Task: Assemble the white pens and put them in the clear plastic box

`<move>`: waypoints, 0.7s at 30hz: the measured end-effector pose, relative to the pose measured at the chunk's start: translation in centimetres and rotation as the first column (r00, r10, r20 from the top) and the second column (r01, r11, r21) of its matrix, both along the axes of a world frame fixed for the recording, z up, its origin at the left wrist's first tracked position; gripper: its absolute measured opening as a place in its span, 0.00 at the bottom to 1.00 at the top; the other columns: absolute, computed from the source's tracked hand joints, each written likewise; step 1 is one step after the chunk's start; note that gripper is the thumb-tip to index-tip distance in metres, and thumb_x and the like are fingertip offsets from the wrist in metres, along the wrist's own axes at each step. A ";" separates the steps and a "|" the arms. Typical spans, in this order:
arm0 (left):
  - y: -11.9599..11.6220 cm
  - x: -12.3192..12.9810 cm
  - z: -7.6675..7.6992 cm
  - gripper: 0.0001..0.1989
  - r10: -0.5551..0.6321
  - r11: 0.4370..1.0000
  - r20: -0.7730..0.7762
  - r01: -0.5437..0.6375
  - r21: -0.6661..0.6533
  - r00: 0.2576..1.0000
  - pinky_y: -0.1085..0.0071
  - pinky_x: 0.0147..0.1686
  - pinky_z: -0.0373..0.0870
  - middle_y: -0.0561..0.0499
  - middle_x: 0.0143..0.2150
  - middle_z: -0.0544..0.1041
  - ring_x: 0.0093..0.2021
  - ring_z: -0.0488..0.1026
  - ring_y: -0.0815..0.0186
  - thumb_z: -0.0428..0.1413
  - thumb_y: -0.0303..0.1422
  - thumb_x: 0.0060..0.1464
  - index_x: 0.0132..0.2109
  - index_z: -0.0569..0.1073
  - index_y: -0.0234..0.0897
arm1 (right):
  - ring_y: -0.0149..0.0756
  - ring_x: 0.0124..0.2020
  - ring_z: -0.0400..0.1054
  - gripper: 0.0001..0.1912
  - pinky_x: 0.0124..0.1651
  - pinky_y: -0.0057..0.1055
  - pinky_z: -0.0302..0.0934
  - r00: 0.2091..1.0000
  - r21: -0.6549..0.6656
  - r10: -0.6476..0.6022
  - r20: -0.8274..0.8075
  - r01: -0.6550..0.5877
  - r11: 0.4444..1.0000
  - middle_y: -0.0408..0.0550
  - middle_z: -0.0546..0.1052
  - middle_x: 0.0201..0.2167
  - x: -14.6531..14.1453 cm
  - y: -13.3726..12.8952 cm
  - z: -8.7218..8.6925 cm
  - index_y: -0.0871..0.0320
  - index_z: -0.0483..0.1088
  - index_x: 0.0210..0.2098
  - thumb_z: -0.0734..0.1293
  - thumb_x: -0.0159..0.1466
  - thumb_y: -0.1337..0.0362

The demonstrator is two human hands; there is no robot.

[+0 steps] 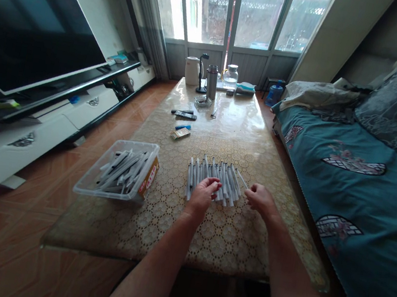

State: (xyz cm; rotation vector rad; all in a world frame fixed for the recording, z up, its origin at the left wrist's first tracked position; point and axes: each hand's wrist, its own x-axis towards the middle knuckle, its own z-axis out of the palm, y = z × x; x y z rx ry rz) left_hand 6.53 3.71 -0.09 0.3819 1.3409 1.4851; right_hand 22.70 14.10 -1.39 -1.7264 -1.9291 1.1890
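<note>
Slim white-barrelled pens (pixel 229 181), some with dark tips, lie side by side in a loose row on the patterned table cover. My left hand (pixel 204 193) is over the left and middle part of this row, its fingers curled in toward the thumb; what they hold, if anything, I cannot make out. To the right of the row, my right hand (pixel 260 199) pinches one pen (pixel 242 179), which slants up and left from the fingers. Many more similar pens (pixel 125 169) fill a clear plastic box (pixel 85 183) at the left.
Farther along the table (pixel 222 237) lie a small flat box (pixel 181 133) and remote controls (pixel 185 114). A glass ashtray (pixel 203 101), a steel flask (pixel 211 83), a kettle (pixel 193 71) and a glass jug (pixel 231 77) stand toward the far end. A bed (pixel 349 192) runs along the right.
</note>
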 end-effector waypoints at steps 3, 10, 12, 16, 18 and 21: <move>0.2 0.2 -0.2 0.11 0.000 0.999 0.076 -0.002 0.034 0.997 0.70 0.39 0.65 0.43 0.43 0.77 0.43 0.72 0.64 0.58 0.37 0.51 0.40 0.74 0.36 | 0.31 0.17 0.66 0.07 0.17 0.24 0.55 0.852 -0.283 -0.061 -0.521 -0.104 0.953 0.41 0.71 0.19 -0.9 -1.5 1.2 0.56 0.62 0.30 0.64 0.52 0.64; 0.4 0.4 0.0 0.08 0.018 0.980 0.226 -0.062 0.188 0.974 0.69 0.42 0.68 0.45 0.35 0.78 0.37 0.76 0.66 0.57 0.34 0.53 0.38 0.71 0.34 | 0.24 0.13 0.58 0.11 0.14 0.21 0.47 0.676 -0.428 -0.056 -0.735 -0.399 0.810 0.38 0.69 0.18 -4.2 -5.0 1.4 0.57 0.66 0.36 0.63 0.52 0.67; 0.3 0.3 -0.1 0.08 0.024 0.983 0.221 -0.063 0.171 0.975 0.71 0.38 0.69 0.46 0.34 0.78 0.33 0.76 0.67 0.57 0.34 0.53 0.37 0.69 0.34 | 0.23 0.13 0.55 0.08 0.14 0.21 0.44 0.702 -0.464 -0.095 -0.706 -0.357 0.811 0.38 0.67 0.17 -4.7 -5.1 1.2 0.58 0.66 0.33 0.63 0.52 0.67; 0.2 0.4 -0.4 0.10 -0.019 0.988 0.199 -0.013 0.156 0.980 0.76 0.24 0.66 0.46 0.34 0.78 0.23 0.71 0.71 0.58 0.35 0.52 0.38 0.68 0.34 | 0.21 0.12 0.51 0.09 0.14 0.20 0.40 0.698 -0.515 -0.155 -0.699 -0.341 0.786 0.37 0.64 0.17 -5.2 -5.4 0.8 0.58 0.63 0.28 0.65 0.56 0.59; 0.1 0.4 -0.4 0.12 -0.034 0.991 0.182 0.009 0.136 0.983 0.77 0.17 0.62 0.47 0.33 0.78 0.18 0.68 0.73 0.58 0.37 0.51 0.38 0.67 0.35 | 0.21 0.13 0.52 0.12 0.14 0.19 0.41 0.666 -0.521 -0.163 -0.728 -0.384 0.762 0.37 0.65 0.17 -5.3 -5.7 0.6 0.58 0.62 0.29 0.67 0.57 0.57; -0.2 0.4 -0.5 0.13 -0.065 0.996 0.172 0.053 0.074 0.983 0.78 0.11 0.56 0.49 0.33 0.78 0.12 0.60 0.77 0.56 0.41 0.53 0.38 0.66 0.36 | 0.25 0.15 0.59 0.12 0.16 0.22 0.52 0.640 -0.532 -0.152 -0.754 -0.458 0.712 0.39 0.68 0.19 -5.3 -6.4 0.2 0.58 0.64 0.31 0.67 0.57 0.57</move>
